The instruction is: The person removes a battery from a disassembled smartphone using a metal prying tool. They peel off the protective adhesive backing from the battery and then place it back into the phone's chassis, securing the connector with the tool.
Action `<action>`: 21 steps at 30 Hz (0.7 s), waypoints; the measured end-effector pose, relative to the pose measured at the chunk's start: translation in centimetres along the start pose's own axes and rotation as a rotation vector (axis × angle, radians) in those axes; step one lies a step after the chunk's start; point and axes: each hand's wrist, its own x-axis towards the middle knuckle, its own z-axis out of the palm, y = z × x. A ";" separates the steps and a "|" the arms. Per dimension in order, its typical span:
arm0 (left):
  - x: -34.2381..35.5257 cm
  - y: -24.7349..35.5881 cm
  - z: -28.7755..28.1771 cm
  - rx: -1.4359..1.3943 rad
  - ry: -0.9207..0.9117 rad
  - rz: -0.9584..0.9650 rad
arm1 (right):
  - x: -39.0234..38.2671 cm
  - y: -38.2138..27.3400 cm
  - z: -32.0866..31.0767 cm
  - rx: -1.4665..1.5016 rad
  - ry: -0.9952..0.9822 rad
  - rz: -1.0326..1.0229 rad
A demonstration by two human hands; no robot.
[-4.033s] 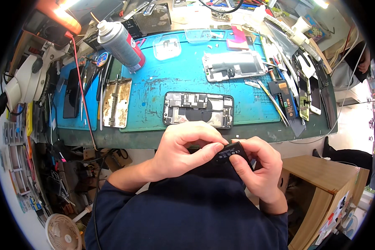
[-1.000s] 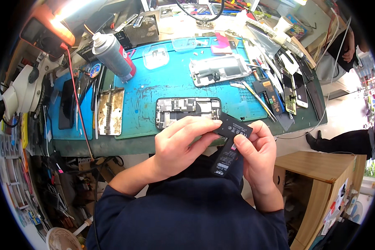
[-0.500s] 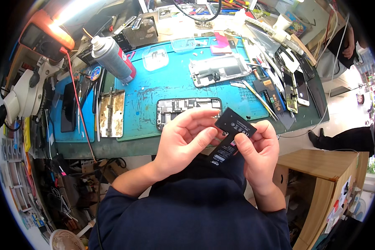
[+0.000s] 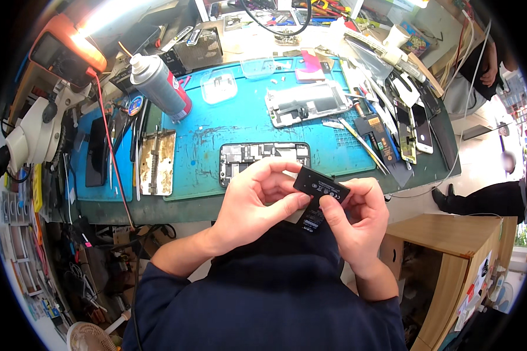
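I hold a black L-shaped phone battery (image 4: 323, 184) with white printing in both hands, over my lap at the bench edge. My left hand (image 4: 260, 205) is closed on its left side, thumb at its inner corner. My right hand (image 4: 357, 216) is closed on its right side, thumb pressing the printed face. Just beyond them an opened phone body (image 4: 263, 153) with exposed boards lies on the blue mat (image 4: 199, 146), partly hidden by my left fingers. A screen assembly (image 4: 304, 108) lies farther back right, and a stained metal plate (image 4: 158, 158) lies to the left.
A spray can (image 4: 164, 88), orange multimeter (image 4: 67, 55) and white microscope (image 4: 38, 131) stand left. Plastic boxes (image 4: 219, 86) sit behind, crowded tools (image 4: 380, 140) and phones lie right. A wooden cabinet (image 4: 427, 231) is lower right; another person's hand (image 4: 489, 76) and leg show beyond.
The battery has turned in my fingers, showing its L shape since four seconds ago. In the last half second it has shifted slightly left and down, and my left thumb has moved onto it.
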 end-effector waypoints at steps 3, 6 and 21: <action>0.0 0.3 0.3 0.001 -0.010 -0.007 | -0.2 0.4 -0.1 0.114 0.003 0.058; 0.0 0.8 0.5 0.021 -0.016 0.001 | 0.0 0.5 0.0 0.379 0.023 0.182; 0.1 0.4 0.4 0.491 -0.008 0.273 | 0.4 1.0 -1.1 0.338 -0.138 0.195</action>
